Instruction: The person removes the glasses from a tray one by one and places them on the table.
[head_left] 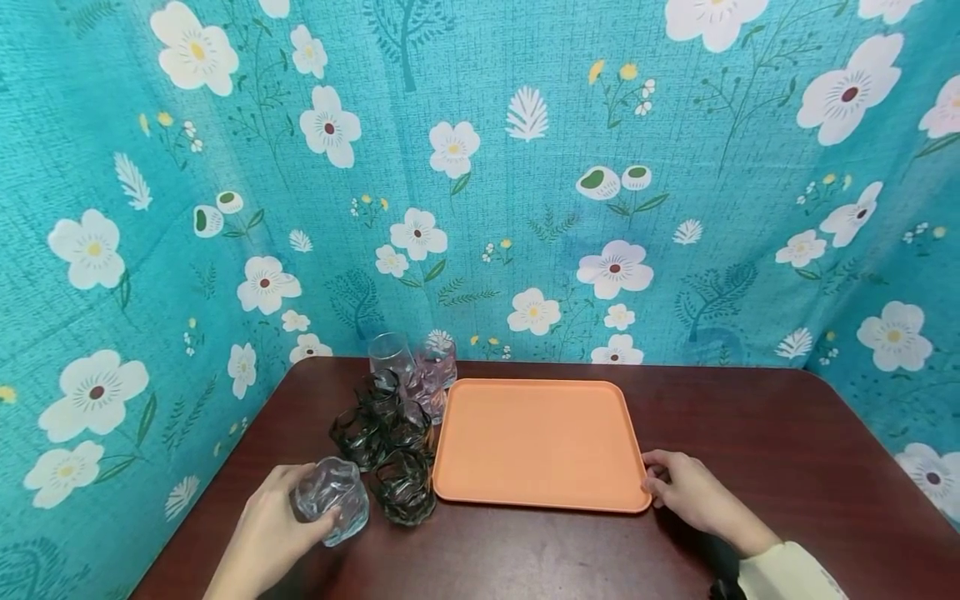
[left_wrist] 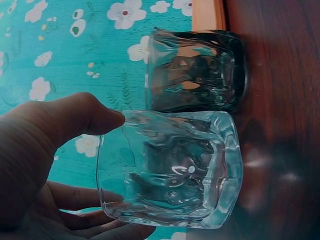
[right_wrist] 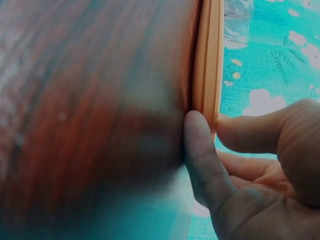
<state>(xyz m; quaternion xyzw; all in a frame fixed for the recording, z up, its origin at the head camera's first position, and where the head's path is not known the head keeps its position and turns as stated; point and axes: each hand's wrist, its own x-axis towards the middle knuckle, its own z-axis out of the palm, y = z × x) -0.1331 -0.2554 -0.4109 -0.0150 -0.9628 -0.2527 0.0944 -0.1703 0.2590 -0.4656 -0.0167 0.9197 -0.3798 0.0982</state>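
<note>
My left hand (head_left: pixel 273 521) grips a clear, wavy-sided drinking glass (head_left: pixel 333 500), thumb on one side and fingers on the other. In the left wrist view the clear glass (left_wrist: pixel 170 170) is upright, its base close over the table, with a dark smoky glass (left_wrist: pixel 197 70) just beyond it. My right hand (head_left: pixel 686 487) is at the near right corner of an orange tray (head_left: pixel 536 442). The right wrist view has the thumb and a finger (right_wrist: pixel 202 145) pinching the rim of the tray (right_wrist: pixel 207 65).
Several dark smoky glasses (head_left: pixel 405 487) stand in a cluster left of the tray. Behind them are a clear tumbler (head_left: pixel 392 354) and pinkish glasses (head_left: pixel 437 367). The dark wooden table (head_left: pixel 555 554) meets a teal floral cloth (head_left: pixel 510 208) at the back and sides.
</note>
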